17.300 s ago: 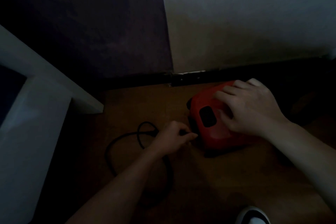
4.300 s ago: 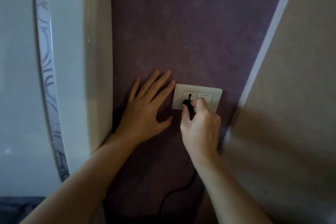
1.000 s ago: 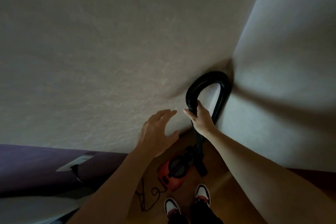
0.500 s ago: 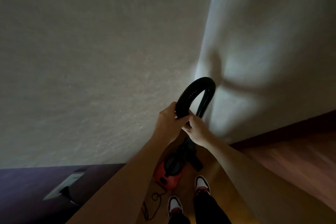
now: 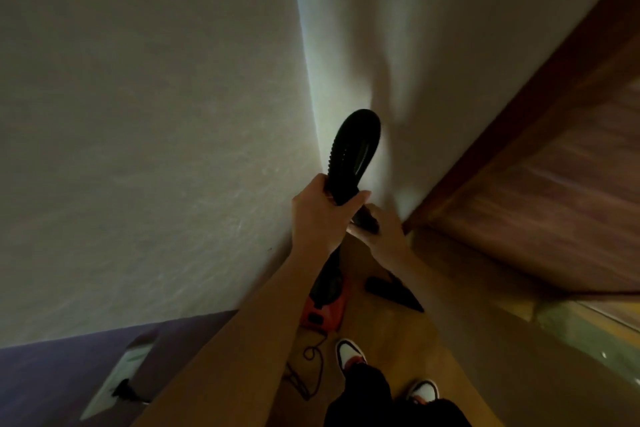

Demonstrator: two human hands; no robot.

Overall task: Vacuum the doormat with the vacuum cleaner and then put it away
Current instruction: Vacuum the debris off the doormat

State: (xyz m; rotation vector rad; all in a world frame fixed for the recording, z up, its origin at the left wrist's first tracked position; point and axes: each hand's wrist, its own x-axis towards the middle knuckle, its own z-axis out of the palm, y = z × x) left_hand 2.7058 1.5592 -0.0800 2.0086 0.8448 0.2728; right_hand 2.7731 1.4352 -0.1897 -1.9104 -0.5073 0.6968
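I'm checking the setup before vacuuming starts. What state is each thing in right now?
hose: held up, bent into a loop.
left hand: grips the hose.
right hand: holds the hose lower down.
vacuum body: resting on the floor.
floor nozzle: down at the floor beside the vacuum body.
plug: in the wall socket.
cord: slack, looped on the floor.
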